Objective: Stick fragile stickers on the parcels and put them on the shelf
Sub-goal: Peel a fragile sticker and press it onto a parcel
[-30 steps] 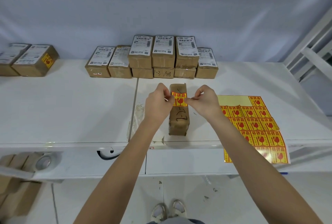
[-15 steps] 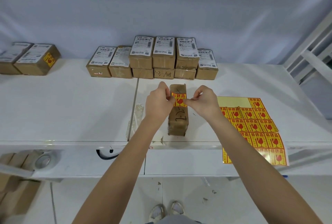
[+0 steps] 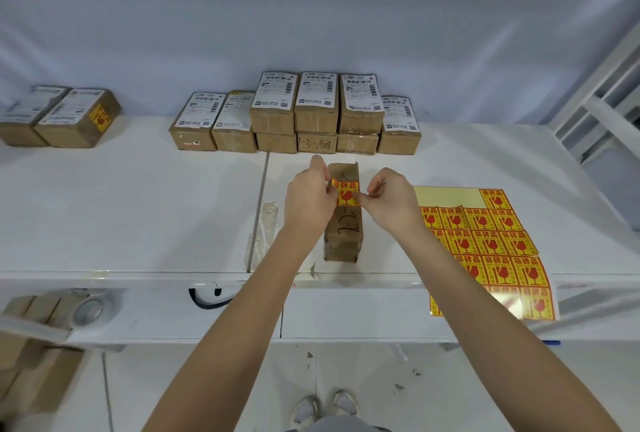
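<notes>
Both hands pinch one fragile sticker by its side edges: left hand on the left edge, right hand on the right, fingers curled tight on it. I note the sticker sits flat across the far half of the top face of a brown parcel, which lies lengthwise on the white table near the front edge, handwriting visible on the top face below the sticker. I cannot tell whether the sticker is fully pressed down. Sticker sheet lies just to the right of the parcel, its near end hanging over the table edge; the top row has bare backing except for one sticker at the right corner. I log a row of labelled parcels against the back wall, the middle ones stacked two high. Two more parcels sit at the far left, one with a yellow sticker on its side. White shelf frame at the right edge.
</notes>
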A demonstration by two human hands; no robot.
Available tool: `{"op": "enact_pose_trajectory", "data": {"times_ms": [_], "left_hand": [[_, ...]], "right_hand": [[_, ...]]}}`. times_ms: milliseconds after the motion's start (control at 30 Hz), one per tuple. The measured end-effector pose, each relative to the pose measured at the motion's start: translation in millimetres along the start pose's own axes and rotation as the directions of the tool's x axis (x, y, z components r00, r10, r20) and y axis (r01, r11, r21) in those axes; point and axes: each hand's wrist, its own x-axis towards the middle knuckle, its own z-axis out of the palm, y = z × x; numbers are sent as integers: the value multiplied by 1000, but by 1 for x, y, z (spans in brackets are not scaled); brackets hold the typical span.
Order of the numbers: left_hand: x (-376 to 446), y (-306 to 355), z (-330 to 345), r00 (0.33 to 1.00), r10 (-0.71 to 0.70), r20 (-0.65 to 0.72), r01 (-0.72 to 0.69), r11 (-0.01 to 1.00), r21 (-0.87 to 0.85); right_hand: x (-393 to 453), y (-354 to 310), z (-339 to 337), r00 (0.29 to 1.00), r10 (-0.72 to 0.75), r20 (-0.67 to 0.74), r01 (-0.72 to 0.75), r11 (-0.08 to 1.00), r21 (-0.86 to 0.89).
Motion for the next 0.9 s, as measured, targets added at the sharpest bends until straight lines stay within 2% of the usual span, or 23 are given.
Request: {"op": "enact_pose_trajectory", "data": {"times_ms": [33,100,167,200,300,433,533,633,700,800,900], "left_hand": [[-1,1,1,1000,20,-10,-19,1000,17],[-2,0,4,997,66,-35,-64,997,53],[-3,0,6,994,96,-55,-92,994,62],[-3,-1,6,993,100,-59,-96,994,59],[-3,-1,6,994,93,-58,-90,995,51],[-1,-2,8,994,98,-54,-94,993,72],[1,-2,8,996,78,-30,-73,984,160],[-4,-2,13,987,132,-91,-96,942,322],[-10,-4,18,965,189,-181,-114,925,362],[-13,-15,21,937,172,-303,-83,955,284],[-17,-25,28,943,220,-250,-169,963,209]], "right_hand": [[-4,1,1,998,-55,-33,54,998,-46],[-13,2,6,970,-224,-96,195,950,-243],[-18,5,14,920,-388,-52,344,866,-363],[-20,5,17,907,-420,2,390,840,-378],[-27,12,24,906,-396,146,418,790,-449],[-30,16,24,914,-350,205,405,802,-439],[-30,16,26,913,-334,235,405,812,-420],[-30,17,27,910,-339,238,410,814,-411],[-29,18,26,911,-333,242,406,830,-382],[-29,17,26,914,-311,259,388,854,-346],[-29,17,26,915,-308,261,384,863,-328]]}}
